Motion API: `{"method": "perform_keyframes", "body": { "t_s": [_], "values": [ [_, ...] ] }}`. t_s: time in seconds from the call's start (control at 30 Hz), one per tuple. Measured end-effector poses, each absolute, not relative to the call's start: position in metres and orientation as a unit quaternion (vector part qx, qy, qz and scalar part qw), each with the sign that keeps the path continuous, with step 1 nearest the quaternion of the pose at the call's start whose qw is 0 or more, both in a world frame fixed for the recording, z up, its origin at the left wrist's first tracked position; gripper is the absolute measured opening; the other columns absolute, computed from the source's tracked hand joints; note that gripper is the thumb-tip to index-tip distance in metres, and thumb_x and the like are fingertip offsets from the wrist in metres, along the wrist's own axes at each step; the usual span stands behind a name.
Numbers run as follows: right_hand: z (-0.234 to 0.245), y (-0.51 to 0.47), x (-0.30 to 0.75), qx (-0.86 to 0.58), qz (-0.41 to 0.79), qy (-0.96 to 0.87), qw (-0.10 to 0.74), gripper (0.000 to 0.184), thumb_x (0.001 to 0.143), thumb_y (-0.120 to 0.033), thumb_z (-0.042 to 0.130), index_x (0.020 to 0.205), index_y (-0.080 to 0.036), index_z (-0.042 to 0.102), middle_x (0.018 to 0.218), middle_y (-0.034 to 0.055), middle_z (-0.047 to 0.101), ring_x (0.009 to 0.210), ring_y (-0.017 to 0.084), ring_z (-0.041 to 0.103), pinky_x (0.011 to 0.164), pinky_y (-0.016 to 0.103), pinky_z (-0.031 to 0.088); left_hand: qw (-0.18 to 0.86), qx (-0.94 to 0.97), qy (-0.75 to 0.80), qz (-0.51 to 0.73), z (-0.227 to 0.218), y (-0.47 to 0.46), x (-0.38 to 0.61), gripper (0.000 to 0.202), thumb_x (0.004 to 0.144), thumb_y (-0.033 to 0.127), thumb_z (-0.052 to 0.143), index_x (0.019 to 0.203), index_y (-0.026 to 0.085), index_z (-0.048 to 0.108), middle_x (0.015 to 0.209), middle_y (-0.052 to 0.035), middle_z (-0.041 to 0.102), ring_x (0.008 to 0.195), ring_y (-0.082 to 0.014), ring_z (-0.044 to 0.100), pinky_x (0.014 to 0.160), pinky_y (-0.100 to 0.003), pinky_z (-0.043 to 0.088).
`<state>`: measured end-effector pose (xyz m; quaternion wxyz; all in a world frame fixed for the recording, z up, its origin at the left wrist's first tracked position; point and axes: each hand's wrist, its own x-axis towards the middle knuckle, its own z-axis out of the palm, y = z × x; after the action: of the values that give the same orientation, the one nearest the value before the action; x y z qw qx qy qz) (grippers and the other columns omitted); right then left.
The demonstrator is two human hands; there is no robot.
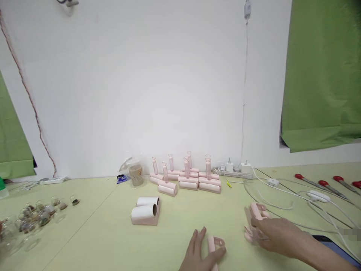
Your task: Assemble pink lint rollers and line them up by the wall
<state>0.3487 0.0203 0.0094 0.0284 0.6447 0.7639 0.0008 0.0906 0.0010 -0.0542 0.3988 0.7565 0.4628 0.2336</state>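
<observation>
My right hand (279, 235) reaches in from the right, its fingers closed around pink plastic handle pieces (256, 211), slightly blurred; how many it holds I cannot tell. At the bottom centre my left hand (199, 254) has its fingers spread over the table. Its thumb lies across a pink lint roller handle (211, 244) with a looped end, whose lower part runs out of view. Ahead to the left, two white paper rolls (144, 213) lie side by side in a pink holder (145, 222).
Several pink lint rollers (188, 183) with upright handles stand by the wall, beside a bagged cup (137, 175). Small clear domes (36, 218) cluster at left. White cables (290, 192), a power strip (234, 173), red-ended tools (324, 184) and a phone (335, 246) occupy the right.
</observation>
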Motion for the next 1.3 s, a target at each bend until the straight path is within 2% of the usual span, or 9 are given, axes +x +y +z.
{"method": "perform_keyframes", "body": {
  "t_s": [0.1, 0.2, 0.3, 0.43, 0.63, 0.83, 0.97, 1.17, 1.3],
  "values": [
    [0.002, 0.022, 0.346, 0.618, 0.012, 0.786, 0.005, 0.03, 0.065, -0.015, 0.048, 0.091, -0.024, 0.059, 0.08, 0.0116, 0.066, 0.066, 0.035, 0.062, 0.047, 0.031, 0.028, 0.367, 0.8, 0.429, 0.203, -0.054, 0.009, 0.11, 0.054, 0.067, 0.058, 0.053, 0.112, 0.027, 0.054, 0.144, -0.0044, 0.011, 0.13, -0.0324, -0.005, 0.104, -0.05, 0.001],
    [-0.013, 0.029, 0.343, 0.588, 0.068, 0.805, -0.028, 0.032, 0.063, -0.011, 0.049, 0.087, -0.026, 0.062, 0.092, 0.0117, 0.063, 0.074, 0.036, 0.062, 0.049, 0.031, 0.033, 0.369, 0.811, 0.397, 0.22, -0.05, 0.03, 0.135, 0.089, 0.055, 0.056, 0.064, 0.129, 0.019, 0.032, 0.143, -0.0107, 0.007, 0.129, -0.0335, -0.01, 0.104, -0.049, 0.003],
    [-0.027, 0.04, 0.352, 0.591, 0.08, 0.802, -0.034, 0.024, 0.067, -0.01, 0.046, 0.075, -0.024, 0.064, 0.088, 0.0125, 0.064, 0.077, 0.035, 0.062, 0.051, 0.031, 0.037, 0.384, 0.804, 0.352, 0.287, -0.051, 0.06, 0.167, 0.097, 0.052, 0.05, 0.067, 0.131, 0.017, 0.024, 0.136, -0.0111, 0.022, 0.127, -0.0307, 0.009, 0.105, -0.044, 0.01],
    [-0.019, 0.053, 0.374, 0.607, 0.02, 0.786, -0.121, 0.044, 0.065, -0.012, 0.048, 0.105, -0.027, 0.056, 0.089, 0.0085, 0.066, 0.074, 0.031, 0.064, 0.053, 0.031, 0.042, 0.381, 0.803, 0.342, 0.305, -0.055, 0.088, 0.206, 0.096, 0.046, 0.039, 0.071, 0.129, 0.018, 0.028, 0.124, -0.0106, 0.033, 0.12, -0.0314, 0.022, 0.103, -0.043, 0.012],
    [0.027, 0.1, 0.332, 0.612, 0.048, 0.776, -0.147, 0.032, 0.08, -0.021, 0.042, 0.112, -0.022, 0.049, 0.113, 0.005, 0.056, 0.088, 0.021, 0.06, 0.068, 0.03, 0.046, 0.446, 0.747, 0.416, 0.267, -0.047, 0.078, 0.215, 0.132, 0.035, 0.042, 0.077, 0.136, 0.013, -0.003, 0.141, -0.0145, 0.002, 0.129, -0.0327, -0.005, 0.106, -0.04, 0.003],
    [0.022, 0.161, 0.293, 0.65, 0.036, 0.752, -0.106, 0.027, 0.084, -0.029, 0.051, 0.108, -0.015, 0.051, 0.108, 0.0062, 0.055, 0.088, 0.018, 0.057, 0.073, 0.038, 0.048, 0.378, 0.775, 0.411, 0.295, -0.054, 0.052, 0.137, 0.086, 0.07, 0.042, 0.054, 0.135, 0.006, 0.009, 0.143, -0.0132, 0.008, 0.131, -0.022, 0.002, 0.107, -0.031, 0.003],
    [0.02, 0.156, 0.299, 0.626, 0.025, 0.775, -0.08, 0.024, 0.083, -0.03, 0.053, 0.101, -0.014, 0.054, 0.101, 0.005, 0.057, 0.082, 0.017, 0.057, 0.071, 0.036, 0.047, 0.323, 0.754, 0.471, 0.324, -0.067, 0.045, 0.081, 0.083, 0.066, 0.031, 0.058, 0.132, 0.004, 0.015, 0.14, -0.0159, 0.017, 0.129, -0.0233, 0.01, 0.106, -0.032, 0.005],
    [0.007, 0.084, 0.284, 0.533, -0.012, 0.842, -0.082, 0.038, 0.054, -0.023, 0.071, 0.088, -0.025, 0.055, 0.086, -0.0036, 0.059, 0.066, 0.018, 0.059, 0.052, 0.024, 0.035, 0.447, 0.645, 0.496, 0.372, -0.066, 0.043, 0.053, 0.105, 0.053, 0.026, 0.069, 0.133, 0.012, 0.002, 0.137, -0.0146, 0.017, 0.126, -0.0242, 0.019, 0.103, -0.032, 0.018],
    [0.0, 0.051, 0.254, 0.494, -0.03, 0.852, -0.173, 0.047, 0.051, -0.03, 0.07, 0.095, -0.027, 0.054, 0.09, -0.0009, 0.057, 0.057, 0.017, 0.056, 0.046, 0.023, 0.029, 0.419, 0.696, 0.485, 0.324, -0.054, 0.037, 0.051, 0.078, 0.054, 0.029, 0.069, 0.122, 0.016, 0.034, 0.119, -0.0097, 0.04, 0.116, -0.0257, 0.033, 0.098, -0.035, 0.024]
  ]
}}
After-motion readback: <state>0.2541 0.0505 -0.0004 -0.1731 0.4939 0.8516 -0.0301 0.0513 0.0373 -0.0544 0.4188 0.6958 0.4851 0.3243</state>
